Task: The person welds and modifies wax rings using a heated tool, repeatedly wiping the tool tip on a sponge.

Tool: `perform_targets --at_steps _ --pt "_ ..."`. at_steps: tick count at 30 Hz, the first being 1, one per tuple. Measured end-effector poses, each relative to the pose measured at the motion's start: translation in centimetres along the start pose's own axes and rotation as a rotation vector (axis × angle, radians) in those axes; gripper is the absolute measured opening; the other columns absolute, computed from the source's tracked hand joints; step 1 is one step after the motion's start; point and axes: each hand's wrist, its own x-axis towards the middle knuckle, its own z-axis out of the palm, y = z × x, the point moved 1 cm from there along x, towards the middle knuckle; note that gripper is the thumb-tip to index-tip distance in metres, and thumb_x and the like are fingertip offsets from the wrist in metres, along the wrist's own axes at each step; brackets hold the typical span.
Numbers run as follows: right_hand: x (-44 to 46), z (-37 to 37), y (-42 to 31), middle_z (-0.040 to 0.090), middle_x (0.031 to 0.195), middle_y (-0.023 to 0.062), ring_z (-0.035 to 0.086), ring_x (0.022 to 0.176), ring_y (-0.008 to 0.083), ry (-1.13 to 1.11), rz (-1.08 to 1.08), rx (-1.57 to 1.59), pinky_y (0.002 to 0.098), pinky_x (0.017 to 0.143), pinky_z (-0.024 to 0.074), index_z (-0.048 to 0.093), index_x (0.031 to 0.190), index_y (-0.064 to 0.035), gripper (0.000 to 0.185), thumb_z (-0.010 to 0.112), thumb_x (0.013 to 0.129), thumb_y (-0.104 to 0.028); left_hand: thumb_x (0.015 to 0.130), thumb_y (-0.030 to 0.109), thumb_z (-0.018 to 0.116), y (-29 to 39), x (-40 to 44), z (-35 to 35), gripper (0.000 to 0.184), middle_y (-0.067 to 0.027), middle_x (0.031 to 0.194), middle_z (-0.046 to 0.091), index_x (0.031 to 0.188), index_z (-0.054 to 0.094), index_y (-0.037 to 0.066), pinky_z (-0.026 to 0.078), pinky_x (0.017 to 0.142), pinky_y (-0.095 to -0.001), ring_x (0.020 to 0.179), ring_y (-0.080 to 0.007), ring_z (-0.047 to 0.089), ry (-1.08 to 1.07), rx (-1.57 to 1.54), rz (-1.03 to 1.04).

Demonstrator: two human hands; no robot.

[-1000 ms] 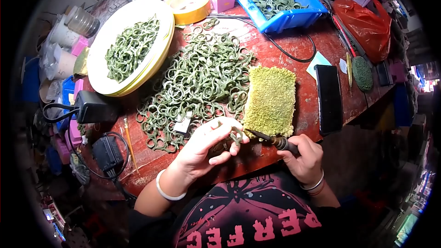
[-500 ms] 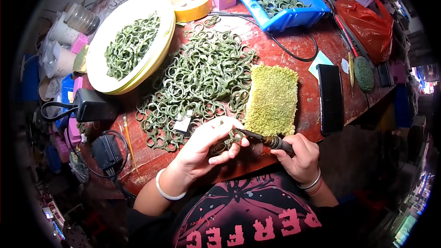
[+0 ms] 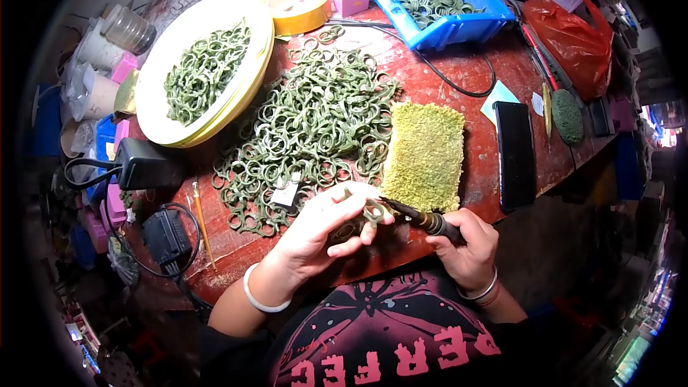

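Observation:
My left hand (image 3: 309,231), palm turned up, has its fingers curled round a green ring (image 3: 373,211); more green rings seem to sit in the palm, partly hidden. My right hand (image 3: 470,249) grips the dark handle of a slim, soldering-iron-like tool (image 3: 412,213) with a brass-coloured collar. Its narrow tip points left and comes close to the held ring; whether they touch I cannot tell. Just beyond both hands lies a pile of green rings (image 3: 315,111), with a small white tag (image 3: 286,192) on it. A rough yellow-green pad (image 3: 424,154) lies right of the pile.
A white and yellow plate (image 3: 154,93) of green rings stands at the back left, a blue bin (image 3: 459,32) with more at the back. A black phone (image 3: 516,154) and a red bag (image 3: 573,39) lie right. Black adapters (image 3: 166,240) and cables are left.
The green ring in my left fingers has shifted and turned slightly, and those fingers have moved a little. The tool in my right hand has barely changed position.

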Motion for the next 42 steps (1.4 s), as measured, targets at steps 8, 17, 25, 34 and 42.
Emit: perform_targets --at_steps 8,17,25,34,42 --pt "2.5 2.1 -3.0 0.066 0.079 0.0089 0.067 0.066 0.0198 -0.009 -0.031 0.220 0.0304 0.057 0.0502 0.067 0.096 -0.0034 0.027 0.083 0.075 -0.001 0.102 0.016 0.057 -0.3 0.0 -0.2 0.024 -0.0149 0.109 0.068 0.123 0.057 0.004 0.031 0.040 -0.0155 0.056 -0.0049 0.050 -0.037 0.175 -0.006" --pt "2.3 1.7 -3.6 0.065 0.100 0.0090 0.069 0.075 0.0232 -0.054 -0.358 -0.071 0.0326 0.061 0.0561 0.070 0.106 -0.0009 0.039 0.075 0.068 0.003 0.101 0.013 0.060 -0.1 -0.1 -0.6 0.024 -0.0138 0.113 0.070 0.121 0.059 0.002 0.038 0.045 -0.0149 0.071 -0.0048 0.058 -0.058 0.192 -0.024" --pt "2.0 1.6 -3.5 0.065 0.099 0.0094 0.068 0.077 0.0218 -0.070 -0.408 -0.136 0.0307 0.063 0.0563 0.071 0.106 -0.0037 0.041 0.075 0.066 0.002 0.101 0.015 0.061 0.2 -0.2 -0.6 0.023 -0.0060 0.090 0.067 0.121 0.061 0.004 0.031 0.042 -0.0157 0.055 -0.0009 0.046 -0.059 0.213 -0.099" --pt "1.7 0.1 -2.7 0.066 0.094 0.0118 0.068 0.075 0.0257 -0.097 -0.211 -0.044 0.0339 0.062 0.0558 0.069 0.112 -0.0024 0.042 0.082 0.073 -0.007 0.100 0.013 0.057 0.2 -0.1 -1.0 0.024 -0.0161 0.106 0.069 0.120 0.059 -0.001 0.037 0.044 -0.0154 0.073 -0.0112 0.060 -0.114 -0.058 -0.063" --pt "-0.5 -3.7 0.5 0.064 0.081 0.0099 0.062 0.065 0.0262 0.097 -0.076 -0.552 0.0359 0.056 0.0492 0.067 0.102 -0.0017 0.027 0.080 0.083 -0.016 0.100 0.015 0.057 0.1 -0.1 -1.0 0.025 -0.0199 0.105 0.068 0.119 0.059 -0.002 0.037 0.044 -0.0164 0.073 -0.0140 0.061 -0.123 -0.090 -0.033"
